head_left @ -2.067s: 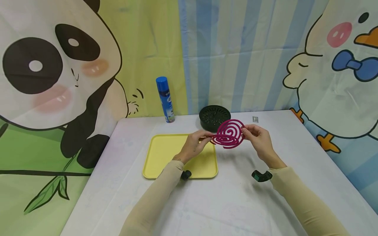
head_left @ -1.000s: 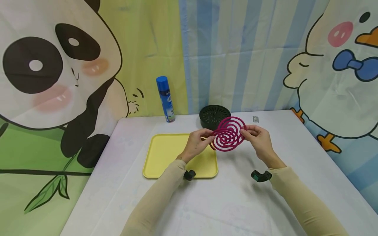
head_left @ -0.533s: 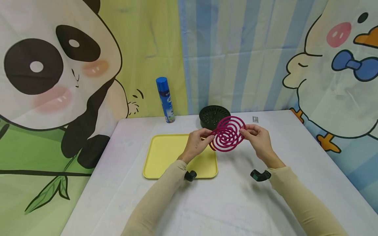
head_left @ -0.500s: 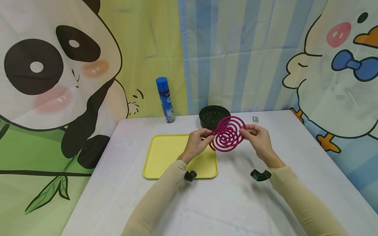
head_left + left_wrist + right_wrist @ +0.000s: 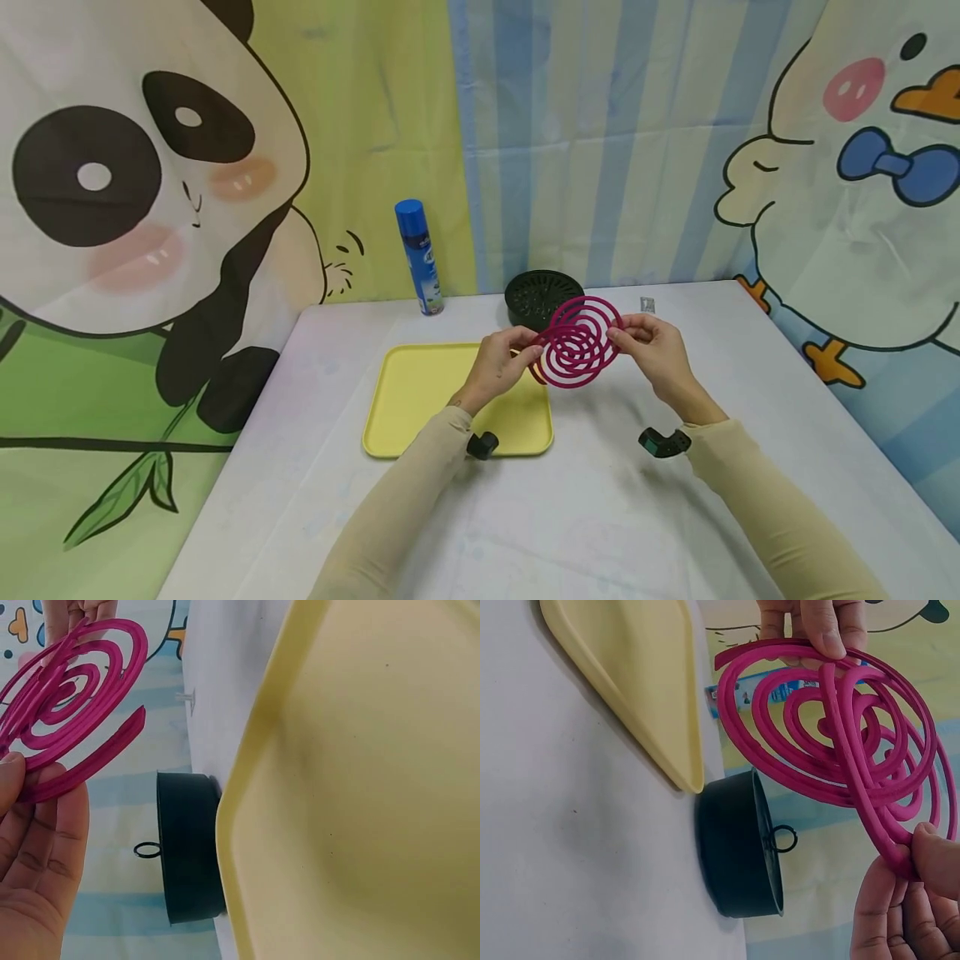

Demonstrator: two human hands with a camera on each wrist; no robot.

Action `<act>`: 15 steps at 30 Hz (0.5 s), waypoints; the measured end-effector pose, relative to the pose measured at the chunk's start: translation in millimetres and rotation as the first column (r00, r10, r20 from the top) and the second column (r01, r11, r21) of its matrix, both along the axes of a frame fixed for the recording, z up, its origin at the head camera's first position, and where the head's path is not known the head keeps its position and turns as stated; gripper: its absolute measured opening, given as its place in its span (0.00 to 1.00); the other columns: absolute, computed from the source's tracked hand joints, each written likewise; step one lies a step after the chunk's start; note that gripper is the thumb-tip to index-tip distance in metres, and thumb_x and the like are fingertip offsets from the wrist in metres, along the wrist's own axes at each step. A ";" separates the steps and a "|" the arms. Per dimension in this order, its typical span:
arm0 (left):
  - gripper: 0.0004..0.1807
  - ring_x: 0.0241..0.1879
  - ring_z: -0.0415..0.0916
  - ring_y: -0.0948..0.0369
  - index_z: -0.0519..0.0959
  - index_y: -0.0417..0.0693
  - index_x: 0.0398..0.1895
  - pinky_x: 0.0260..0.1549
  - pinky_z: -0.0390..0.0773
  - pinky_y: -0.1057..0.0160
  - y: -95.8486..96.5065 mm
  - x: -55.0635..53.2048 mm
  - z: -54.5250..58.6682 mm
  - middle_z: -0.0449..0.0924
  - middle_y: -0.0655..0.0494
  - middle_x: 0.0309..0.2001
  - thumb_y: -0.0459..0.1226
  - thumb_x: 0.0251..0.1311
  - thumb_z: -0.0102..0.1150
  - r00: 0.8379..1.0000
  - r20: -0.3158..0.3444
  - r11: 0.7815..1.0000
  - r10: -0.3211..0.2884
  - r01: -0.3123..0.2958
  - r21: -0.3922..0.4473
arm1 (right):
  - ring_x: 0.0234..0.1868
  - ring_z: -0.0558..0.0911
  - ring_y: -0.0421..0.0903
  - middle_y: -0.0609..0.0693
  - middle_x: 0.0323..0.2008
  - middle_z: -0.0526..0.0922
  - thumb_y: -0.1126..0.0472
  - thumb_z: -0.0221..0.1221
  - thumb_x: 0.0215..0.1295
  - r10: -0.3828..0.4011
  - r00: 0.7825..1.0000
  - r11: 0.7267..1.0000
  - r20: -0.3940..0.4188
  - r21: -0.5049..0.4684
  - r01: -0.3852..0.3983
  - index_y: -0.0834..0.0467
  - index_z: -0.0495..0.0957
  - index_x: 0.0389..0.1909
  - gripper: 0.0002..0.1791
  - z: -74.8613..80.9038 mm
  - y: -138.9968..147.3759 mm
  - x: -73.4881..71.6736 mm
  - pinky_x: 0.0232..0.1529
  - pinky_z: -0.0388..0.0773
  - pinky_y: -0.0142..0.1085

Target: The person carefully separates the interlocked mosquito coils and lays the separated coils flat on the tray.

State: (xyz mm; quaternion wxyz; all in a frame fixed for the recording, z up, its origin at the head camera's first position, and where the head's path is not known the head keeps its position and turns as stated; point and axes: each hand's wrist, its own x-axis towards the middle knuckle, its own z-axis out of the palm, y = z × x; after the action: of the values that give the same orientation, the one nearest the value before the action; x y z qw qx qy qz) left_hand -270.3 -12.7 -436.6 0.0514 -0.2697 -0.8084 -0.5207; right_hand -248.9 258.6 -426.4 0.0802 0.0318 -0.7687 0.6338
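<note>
Two magenta mosquito coils are held up above the white table, their spirals overlapping and threaded through each other. My left hand (image 5: 495, 367) pinches the outer end of one coil (image 5: 105, 754) between thumb and fingers, its free tip sticking out past the fingers. Opposite it, my right hand (image 5: 660, 354) pinches the other coil (image 5: 846, 754) at its outer edge. In the right wrist view both spirals cross near their middles. Behind them stands a round dark coil holder (image 5: 531, 315) with a slotted top and a small wire ring, partly covered by the coils in the head view.
A yellow tray (image 5: 420, 400) lies under and to the left of my left hand. A blue spray can (image 5: 423, 267) stands upright at the back left. A small silvery piece (image 5: 647, 305) lies near the back edge. Printed cloth hangs behind the table.
Since the oldest frame, the left-hand coil has tilted from nearly edge-on to facing the head camera, and the spirals overlap more. Over the last half second the hands hold almost still.
</note>
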 end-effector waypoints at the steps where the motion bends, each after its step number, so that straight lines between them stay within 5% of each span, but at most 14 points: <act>1: 0.07 0.38 0.84 0.62 0.82 0.42 0.45 0.40 0.85 0.69 -0.1 0.0 0.3 0.87 0.50 0.41 0.35 0.71 0.60 1.000 -0.001 1.000 -0.003 0.003 -0.003 | 0.35 0.83 0.34 0.41 0.34 0.83 0.57 0.64 0.69 0.007 1.000 1.000 0.002 0.009 -0.007 0.69 0.74 0.53 0.22 0.8 0.7 -0.1 0.42 0.84 0.25; 15: 0.06 0.38 0.83 0.62 0.82 0.42 0.45 0.39 0.84 0.68 -2.7 1.8 5.1 0.86 0.50 0.41 0.34 0.71 0.59 1.000 0.026 0.998 -0.017 0.018 -0.055 | 0.37 0.86 0.38 0.45 0.36 0.83 0.57 0.64 0.70 0.066 0.996 0.989 0.056 0.131 -0.073 0.68 0.75 0.53 0.21 12.0 5.5 -1.0 0.44 0.85 0.27</act>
State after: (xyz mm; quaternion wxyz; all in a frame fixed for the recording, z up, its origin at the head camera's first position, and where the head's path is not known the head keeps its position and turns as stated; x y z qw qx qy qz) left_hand -268.5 -15.4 -431.5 0.0291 -0.2716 -0.8207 -0.5019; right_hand -250.0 264.1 -414.4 0.0361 0.0474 -0.8094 0.5842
